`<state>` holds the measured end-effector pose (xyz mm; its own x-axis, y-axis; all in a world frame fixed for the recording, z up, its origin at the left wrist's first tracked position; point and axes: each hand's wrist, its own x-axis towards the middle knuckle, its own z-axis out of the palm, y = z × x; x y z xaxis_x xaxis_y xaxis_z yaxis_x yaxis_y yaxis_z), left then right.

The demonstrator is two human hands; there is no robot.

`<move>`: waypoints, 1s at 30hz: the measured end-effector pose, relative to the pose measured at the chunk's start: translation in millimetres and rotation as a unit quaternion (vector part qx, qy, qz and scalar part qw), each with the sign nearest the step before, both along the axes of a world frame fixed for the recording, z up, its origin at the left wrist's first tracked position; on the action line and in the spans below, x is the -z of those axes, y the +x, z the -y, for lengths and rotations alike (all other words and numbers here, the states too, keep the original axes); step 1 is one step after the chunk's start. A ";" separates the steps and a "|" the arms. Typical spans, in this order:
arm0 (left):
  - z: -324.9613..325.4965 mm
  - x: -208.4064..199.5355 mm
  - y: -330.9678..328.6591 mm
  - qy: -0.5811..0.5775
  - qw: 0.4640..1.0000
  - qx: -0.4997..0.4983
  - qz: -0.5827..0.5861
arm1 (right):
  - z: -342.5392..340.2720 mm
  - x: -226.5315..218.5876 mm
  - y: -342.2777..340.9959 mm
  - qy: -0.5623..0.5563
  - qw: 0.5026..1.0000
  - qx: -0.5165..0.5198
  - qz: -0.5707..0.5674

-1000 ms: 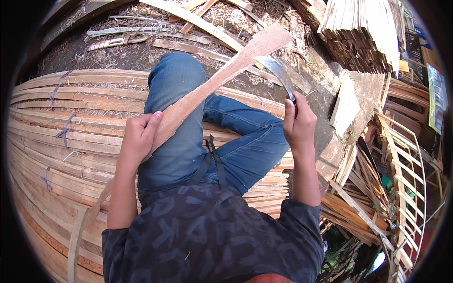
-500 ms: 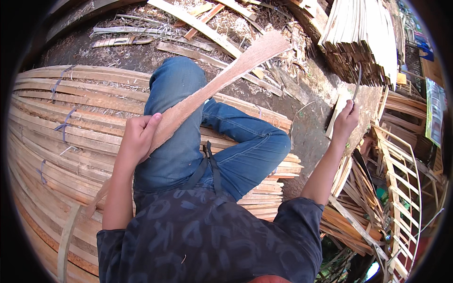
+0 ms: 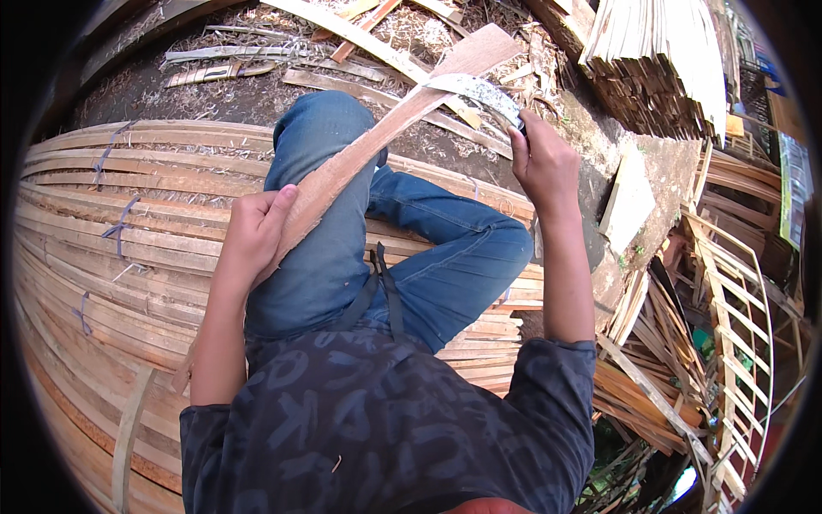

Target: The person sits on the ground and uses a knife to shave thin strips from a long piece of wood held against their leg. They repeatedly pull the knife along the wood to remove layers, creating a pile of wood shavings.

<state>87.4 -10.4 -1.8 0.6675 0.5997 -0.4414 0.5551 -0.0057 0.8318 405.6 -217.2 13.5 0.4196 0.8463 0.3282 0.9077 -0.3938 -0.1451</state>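
Left grip (image 3: 259,224) holds a slat (image 3: 342,171), right grip (image 3: 548,164) a blade (image 3: 478,92), bundled strips (image 3: 163,244) lying alongside.

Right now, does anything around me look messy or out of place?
Yes: wood shavings and loose strips lie scattered at odd angles on the ground beyond the board in your left hand, looking untidy compared with the tied bundles on your left.

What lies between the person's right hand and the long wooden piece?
In the head view, the curved blade lies between right hand and wooden piece.
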 end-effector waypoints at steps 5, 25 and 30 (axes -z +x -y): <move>8.3 3.1 -2.5 0.013 1.000 0.001 -0.004 | 24.6 -12.0 35.2 -0.002 0.951 0.281 -0.124; -0.7 -1.7 -3.1 -0.066 0.997 -0.030 -0.005 | 0.1 4.8 9.5 -0.039 0.997 0.070 -0.001; -4.3 10.8 -14.4 -0.076 0.997 -0.010 0.006 | 134.5 -15.6 138.5 -0.025 0.892 0.451 0.001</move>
